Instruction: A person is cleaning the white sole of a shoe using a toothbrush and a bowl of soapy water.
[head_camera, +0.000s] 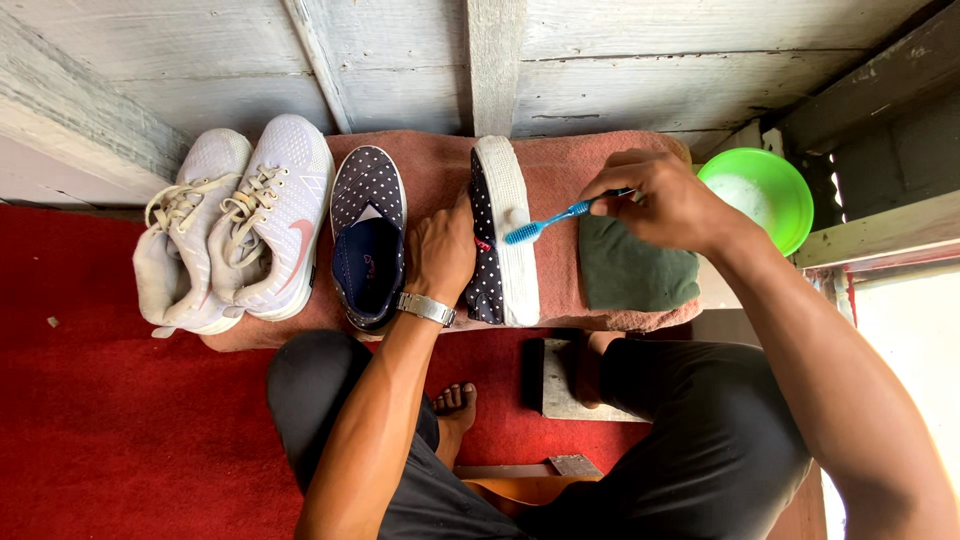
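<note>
Head view, looking straight down on a seated person. Red carpet (110, 420): fills the lower left of the frame. Bench (590, 160): low, draped in a faded pink towel, across the middle, against a whitewashed plank wall. Pair of white lace-up trainers (240, 230): side by side at the left end of the bench, toes toward the wall. Dark green cloth (635, 270): folded flat on the towel, right of centre. Green plastic bowl (765, 190): upper right, just beyond the bench end, pale liquid inside. Navy polka-dot slip-on, upright (368, 235): just right of the trainers, opening upward. Its mate, the tipped polka-dot shoe (505, 240): centre frame, turned on its side so the white sole edge faces up. Left hand (440, 250): wristwatch worn, grip clasped on the tipped shoe's upper. Right hand (665, 195): grip pinched around the handle of a blue toothbrush (548, 222), bristles touching the white sole edge.
</note>
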